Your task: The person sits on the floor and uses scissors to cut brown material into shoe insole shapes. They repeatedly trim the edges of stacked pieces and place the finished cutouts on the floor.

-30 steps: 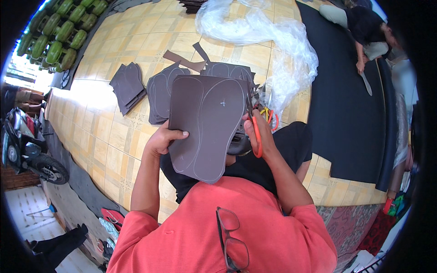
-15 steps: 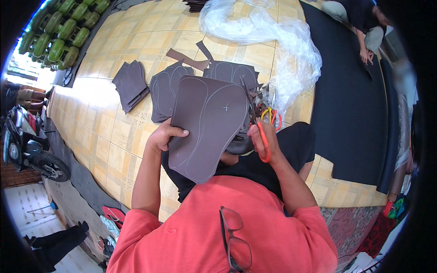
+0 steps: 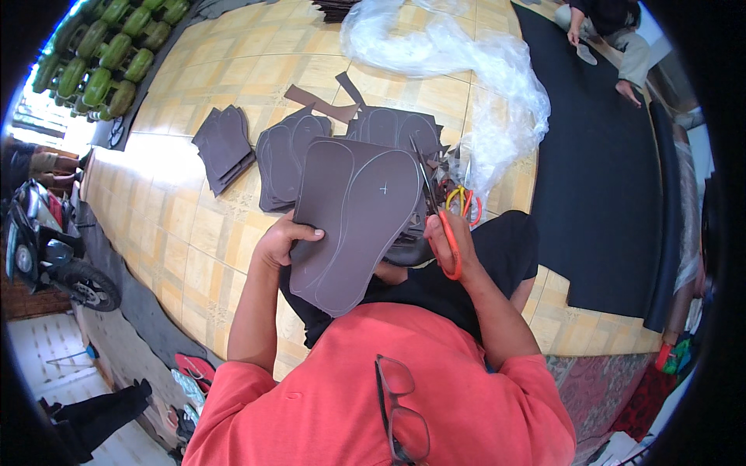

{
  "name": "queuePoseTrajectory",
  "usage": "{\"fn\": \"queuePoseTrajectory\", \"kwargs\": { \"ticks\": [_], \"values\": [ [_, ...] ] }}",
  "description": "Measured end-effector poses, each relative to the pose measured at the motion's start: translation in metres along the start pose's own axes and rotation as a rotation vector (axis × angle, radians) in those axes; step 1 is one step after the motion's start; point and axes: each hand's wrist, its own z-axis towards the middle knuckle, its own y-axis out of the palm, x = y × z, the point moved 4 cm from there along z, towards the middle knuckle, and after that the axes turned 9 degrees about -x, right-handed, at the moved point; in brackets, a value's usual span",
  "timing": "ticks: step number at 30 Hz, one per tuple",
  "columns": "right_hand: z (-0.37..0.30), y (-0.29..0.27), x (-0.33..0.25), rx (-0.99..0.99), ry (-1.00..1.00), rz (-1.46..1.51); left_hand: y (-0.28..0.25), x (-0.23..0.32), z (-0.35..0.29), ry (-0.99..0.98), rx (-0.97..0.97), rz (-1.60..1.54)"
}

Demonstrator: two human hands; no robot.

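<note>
My left hand (image 3: 281,239) grips the left edge of a dark brown sheet (image 3: 353,221), its thumb lying on top. Pale shoe-sole outlines and a small cross are drawn on the sheet, whose right side follows a curved line. In my right hand (image 3: 448,241) is a pair of scissors with orange handles (image 3: 452,260). Their blades (image 3: 423,167) point away from me, slightly parted, beside the sheet's upper right edge. Beyond the sheet lie a stack of marked brown pieces (image 3: 287,155) and another marked stack (image 3: 396,124). Some of my right fingers are hidden by the handle.
A smaller brown stack (image 3: 223,147) lies farther left on the tiled floor. Yellow-handled scissors (image 3: 460,196) rest among scraps past my right hand. Clear plastic sheeting (image 3: 497,85) borders a long black sheet (image 3: 598,194), where another person (image 3: 614,35) sits holding a sole-shaped piece.
The brown sheet has shifted slightly down, away from the scissors' blades, which look a little more parted. At the far right, the other person has spread their hands and lifted a sole-shaped piece.
</note>
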Motion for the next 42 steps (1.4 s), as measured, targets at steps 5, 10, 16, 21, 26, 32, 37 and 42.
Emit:
{"fn": "queuePoseTrajectory", "kwargs": {
  "ticks": [5, 10, 16, 21, 26, 32, 37, 42],
  "values": [
    [-0.005, 0.004, 0.023, -0.002, 0.005, -0.053, -0.010, 0.003, -0.001, -0.031, -0.005, 0.047],
    [-0.014, -0.001, 0.072, 0.147, 0.291, 0.023, -0.024, 0.008, -0.002, 0.009, 0.143, 0.005],
    [-0.033, -0.008, 0.108, 0.297, 0.286, -0.174, -0.120, 0.040, 0.021, 0.114, 0.299, 0.130],
    [-0.026, -0.002, 0.094, 0.228, 0.298, -0.364, -0.166, 0.039, 0.059, 0.132, 0.905, 1.292],
    [-0.022, -0.005, 0.096, 0.222, 0.403, -0.408, -0.033, -0.013, 0.133, 0.310, 0.404, 1.374],
    [-0.023, -0.005, 0.094, 0.263, 0.433, -0.519, 0.025, -0.039, 0.156, 0.186, 0.628, 1.528],
    [-0.020, -0.009, 0.106, 0.322, 0.414, -0.313, 0.009, -0.032, 0.165, 0.315, 0.568, 1.379],
    [-0.024, -0.017, 0.119, 0.463, 0.400, -0.089, 0.042, 0.022, 0.127, 0.475, 0.402, 1.007]
  ]
}}
